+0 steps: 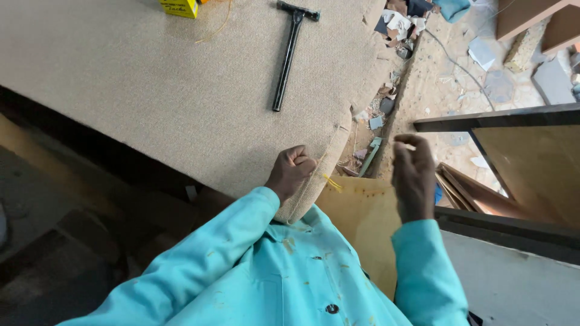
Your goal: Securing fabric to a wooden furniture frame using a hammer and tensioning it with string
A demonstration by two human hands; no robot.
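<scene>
My left hand (291, 172) is closed on the folded edge of a beige speckled fabric (181, 84) that covers a large padded panel. A short yellow thread (331, 182) hangs from that edge just right of the fist. My right hand (413, 175) is raised beside the panel, back to the camera, fingers curled and pinched together; I cannot see anything in it. A plain brown board (362, 217) shows under the fabric edge between both hands. I wear turquoise sleeves.
A black hammer (290, 51) lies on the fabric at the top middle. A yellow box (180, 7) sits at the top edge with a yellow strand beside it. Scraps and debris litter the floor (447, 78) on the right. A dark wooden frame (495, 118) stands at right.
</scene>
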